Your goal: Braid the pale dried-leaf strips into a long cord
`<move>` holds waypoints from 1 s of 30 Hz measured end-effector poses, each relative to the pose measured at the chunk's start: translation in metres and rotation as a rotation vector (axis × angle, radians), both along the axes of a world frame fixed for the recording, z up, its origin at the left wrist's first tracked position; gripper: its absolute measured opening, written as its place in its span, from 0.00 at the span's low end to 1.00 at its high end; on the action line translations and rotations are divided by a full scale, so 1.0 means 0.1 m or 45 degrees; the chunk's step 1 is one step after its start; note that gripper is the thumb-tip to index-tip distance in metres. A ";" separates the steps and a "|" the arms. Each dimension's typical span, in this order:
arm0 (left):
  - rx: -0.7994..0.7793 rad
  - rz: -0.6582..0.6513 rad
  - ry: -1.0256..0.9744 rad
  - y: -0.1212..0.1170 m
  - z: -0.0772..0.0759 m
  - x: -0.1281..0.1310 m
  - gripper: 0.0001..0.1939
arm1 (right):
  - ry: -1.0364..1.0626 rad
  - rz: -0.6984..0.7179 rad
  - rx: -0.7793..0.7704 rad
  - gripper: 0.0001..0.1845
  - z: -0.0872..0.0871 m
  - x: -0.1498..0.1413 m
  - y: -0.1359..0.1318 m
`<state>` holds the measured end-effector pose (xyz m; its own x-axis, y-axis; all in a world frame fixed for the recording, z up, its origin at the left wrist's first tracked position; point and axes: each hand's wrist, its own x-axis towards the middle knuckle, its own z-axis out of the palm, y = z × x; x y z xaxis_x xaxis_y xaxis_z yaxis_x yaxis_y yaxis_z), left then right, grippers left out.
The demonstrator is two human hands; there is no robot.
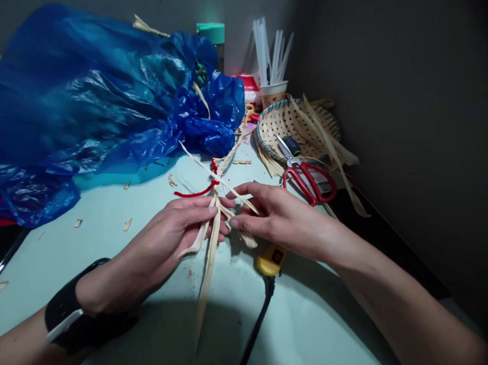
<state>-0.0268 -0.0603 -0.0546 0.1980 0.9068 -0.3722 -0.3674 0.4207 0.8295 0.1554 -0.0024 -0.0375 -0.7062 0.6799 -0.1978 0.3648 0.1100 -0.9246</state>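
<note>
A braid of pale dried husk strips [227,160] runs away from me across the table, its loose ends fanning toward me. My left hand [186,223] pinches the strips just below a knot, thumb on top. A red fuzzy cord [197,194] is tied around the braid there, its tail pointing left. My right hand [267,211] is closed on a husk strip [243,199] at the right side of the bundle; its other fingers are curled. One long strip [208,279] hangs down between the hands toward the table's near side.
A blue plastic bag [108,102] covers the back left. Red-handled scissors [310,181] lean on a woven basket [268,123] holding husks. Behind stands a paper cup [273,90] of clear sticks. A yellow device [270,260] with a black cable lies near my right wrist. Husk scraps dot the table.
</note>
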 end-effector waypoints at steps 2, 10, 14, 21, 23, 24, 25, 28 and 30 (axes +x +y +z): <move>-0.040 -0.018 0.071 -0.01 0.02 0.01 0.06 | 0.063 -0.016 -0.077 0.13 0.05 0.03 0.02; -0.081 0.051 0.214 -0.01 0.06 0.03 0.06 | 0.175 -0.017 -0.220 0.14 0.13 0.06 0.04; -0.068 0.082 0.213 0.00 0.06 0.06 0.04 | 0.144 -0.017 -0.196 0.16 0.12 0.04 0.02; 0.000 0.174 0.259 0.02 0.04 0.08 0.07 | 0.144 -0.001 -0.187 0.15 0.09 0.05 -0.04; -0.021 0.183 0.266 0.02 0.04 0.07 0.07 | 0.151 -0.010 -0.170 0.15 0.08 0.05 -0.04; -0.023 0.181 0.258 0.02 0.04 0.06 0.08 | 0.165 -0.008 -0.174 0.15 0.08 0.05 -0.04; -0.023 0.168 0.247 0.03 0.05 0.06 0.09 | 0.188 0.001 -0.182 0.15 0.08 0.05 -0.04; -0.021 0.130 0.234 0.04 0.05 0.06 0.11 | 0.185 0.064 -0.130 0.08 0.11 0.03 -0.05; -0.010 0.137 0.236 0.04 0.05 0.06 0.11 | 0.124 0.118 -0.004 0.02 0.13 0.01 -0.06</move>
